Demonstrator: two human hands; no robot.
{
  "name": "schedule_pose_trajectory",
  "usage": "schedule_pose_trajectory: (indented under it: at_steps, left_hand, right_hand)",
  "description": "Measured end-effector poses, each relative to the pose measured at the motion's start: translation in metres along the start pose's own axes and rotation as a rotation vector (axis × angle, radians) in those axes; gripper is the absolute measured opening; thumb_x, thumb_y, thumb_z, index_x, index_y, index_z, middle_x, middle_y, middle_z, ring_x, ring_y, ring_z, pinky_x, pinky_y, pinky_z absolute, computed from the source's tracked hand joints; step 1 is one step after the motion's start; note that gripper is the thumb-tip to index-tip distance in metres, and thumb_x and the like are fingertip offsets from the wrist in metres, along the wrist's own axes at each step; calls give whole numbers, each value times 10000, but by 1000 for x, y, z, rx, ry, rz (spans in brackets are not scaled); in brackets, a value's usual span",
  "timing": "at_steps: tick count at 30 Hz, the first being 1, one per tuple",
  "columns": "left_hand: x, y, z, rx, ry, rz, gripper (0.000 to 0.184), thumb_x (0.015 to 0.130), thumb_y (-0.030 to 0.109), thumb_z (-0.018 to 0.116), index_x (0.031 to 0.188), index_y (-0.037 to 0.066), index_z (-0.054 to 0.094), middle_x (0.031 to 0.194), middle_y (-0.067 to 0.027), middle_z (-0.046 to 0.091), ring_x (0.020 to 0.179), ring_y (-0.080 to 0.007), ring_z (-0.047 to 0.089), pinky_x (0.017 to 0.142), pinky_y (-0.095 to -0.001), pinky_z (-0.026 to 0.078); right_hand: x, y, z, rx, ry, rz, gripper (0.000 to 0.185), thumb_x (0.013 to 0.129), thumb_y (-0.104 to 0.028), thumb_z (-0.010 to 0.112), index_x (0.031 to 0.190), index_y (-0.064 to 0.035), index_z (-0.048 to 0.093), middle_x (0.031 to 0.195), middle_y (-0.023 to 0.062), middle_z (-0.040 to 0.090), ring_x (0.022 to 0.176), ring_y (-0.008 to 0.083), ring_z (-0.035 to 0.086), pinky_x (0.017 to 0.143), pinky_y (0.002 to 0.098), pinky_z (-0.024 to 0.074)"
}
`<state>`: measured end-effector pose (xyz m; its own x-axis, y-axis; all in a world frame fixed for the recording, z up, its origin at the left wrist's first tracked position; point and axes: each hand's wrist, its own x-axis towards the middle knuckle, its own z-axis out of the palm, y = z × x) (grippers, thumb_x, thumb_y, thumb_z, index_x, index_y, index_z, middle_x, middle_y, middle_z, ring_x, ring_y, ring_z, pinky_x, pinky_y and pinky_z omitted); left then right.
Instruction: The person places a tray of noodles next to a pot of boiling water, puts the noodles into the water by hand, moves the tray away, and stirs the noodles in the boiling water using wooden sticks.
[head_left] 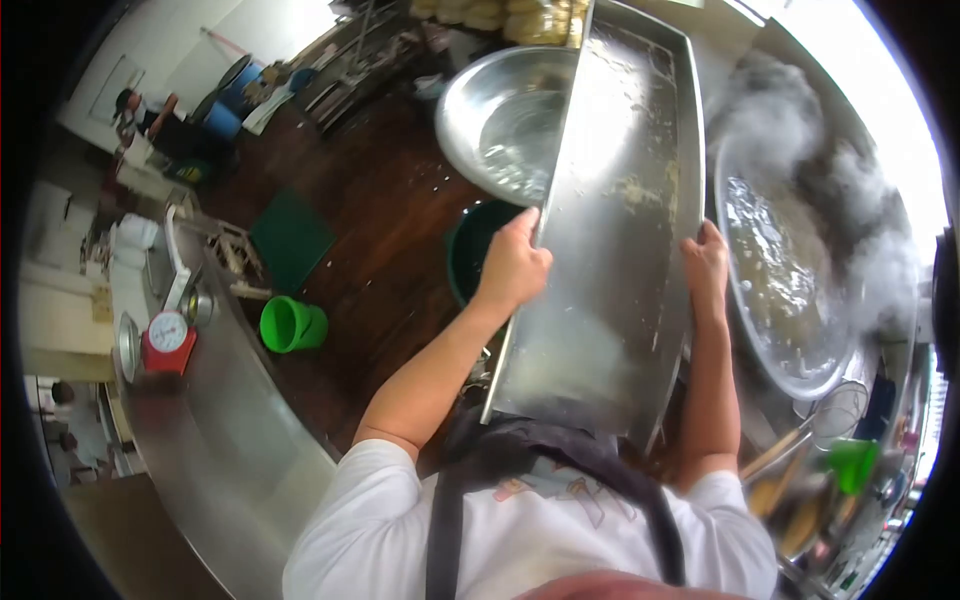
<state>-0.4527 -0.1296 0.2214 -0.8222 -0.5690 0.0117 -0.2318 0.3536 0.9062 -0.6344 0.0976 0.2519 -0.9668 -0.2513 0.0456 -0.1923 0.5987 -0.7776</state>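
Note:
A long metal trough (610, 290) stretches away from my body, its inside wet and flecked with pale residue. My left hand (515, 262) is closed on its left rim, the index finger lying along the edge. On the opposite rim, my right hand (707, 262) is closed too. Past the left rim sits a wide metal basin (470, 125) holding clear liquid, partly hidden by the trough. To the right, a large steaming pot (785, 290) of bubbling liquid stands close to my right hand.
A strainer (840, 412) and a green scoop (852, 464) lie at lower right. Green buckets (293, 325) stand on the wet floor. On the left counter (225, 450) is a red scale (168, 342). Another person (140, 115) is at far left. Bagged goods (500, 18) sit at the back.

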Motion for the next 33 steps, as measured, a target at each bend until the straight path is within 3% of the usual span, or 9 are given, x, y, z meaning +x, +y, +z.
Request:
schedule_pose_trajectory:
  at_steps: [2,4,8,18,20,24,26,30,33]
  left_hand:
    - [-9,-37,-55,-123,163,53,521,736,-5,531,1248,-45,616,929,-122,733,821,-172,673,766,-291,522]
    - [-21,-50,-121,-45,195,-56,494,759,18,545,1238,-83,604,1008,-272,709,944,-355,711,844,-379,534]
    - [-38,-109,-219,-136,304,-162,444,729,-13,567,1164,-44,650,835,-145,710,688,-208,661,671,-350,518]
    - [-98,-354,-326,43,34,-569,92,677,48,680,738,-13,713,670,-141,696,631,-246,676,626,-356,521]
    - [-82,-439,-357,-18,-68,-486,68,687,52,685,707,-2,722,681,-134,708,641,-242,685,627,-352,530]
    - [-87,-483,-370,-323,-36,-449,153,793,68,628,681,15,717,700,-88,704,679,-197,670,664,-334,512]
    - [-53,-469,-393,-240,-15,-843,131,787,66,637,694,11,712,710,-89,701,674,-184,660,664,-333,502]
    - [9,-443,-448,-208,131,-906,320,620,31,689,892,-138,699,686,-102,681,642,-160,645,639,-312,510]
    - [117,-430,-513,68,166,-679,419,624,0,644,1027,-114,644,810,-142,703,747,-211,664,699,-329,519]
  right_hand:
    - [-5,-32,49,50,-111,-76,344,772,-40,590,1099,19,683,833,148,701,708,183,635,674,339,494]
    - [3,-46,123,133,-125,-202,353,774,-56,608,1111,20,680,869,215,711,786,300,696,739,402,527]
    - [-1,-114,268,-66,-359,-194,380,783,-107,624,1139,12,682,981,301,697,978,446,684,859,479,528]
    - [-92,-18,550,-605,-1047,-100,234,764,-149,708,973,-57,759,899,120,749,810,278,733,631,427,575]
    - [-83,-6,635,-1127,-1363,-1339,153,727,-198,710,865,-159,761,955,14,764,831,263,728,578,404,553]
    - [-81,12,703,-985,-1477,-1116,188,771,-221,653,901,-185,784,946,31,764,859,257,734,644,392,562]
    - [-60,-73,685,-833,-1452,-735,275,726,-204,654,953,-116,783,968,107,750,890,295,735,760,411,586]
    - [-18,-153,709,-662,-1276,-445,279,771,-180,617,952,-24,762,920,223,722,884,378,718,798,448,566]
    - [40,-235,732,-300,-1002,-126,276,796,-160,626,995,-12,748,958,230,724,948,385,707,856,457,554]
